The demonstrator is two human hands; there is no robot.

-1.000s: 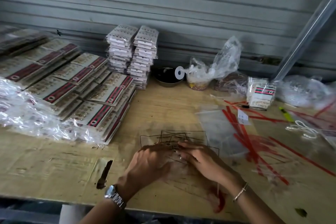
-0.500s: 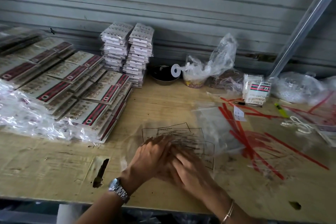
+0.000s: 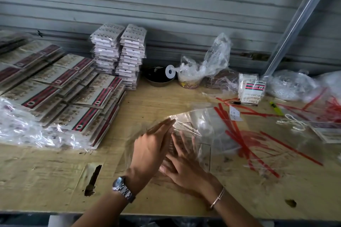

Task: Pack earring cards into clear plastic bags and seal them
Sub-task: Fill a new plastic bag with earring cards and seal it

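A clear plastic bag lies in the middle of the wooden table, partly lifted at its left edge. My left hand, with a watch on its wrist, has straight fingers raised against that edge of the bag. My right hand lies flat with spread fingers under or inside the clear film, over a faint card. Earring cards with red and green stripes lie in overlapping rows at the left. A small bundle of such cards stands at the back right.
Two tall stacks of white earring cards stand against the grey shutter. Beside them are a dark bowl and crumpled plastic bags. Clear bags with red seal strips cover the right side. The tabletop has a gouge near its front.
Both hands were close together pressing down on the bag. Now my left hand has risen with straight fingers, lifting the bag's edge, and my right hand has spread flat beneath the film.
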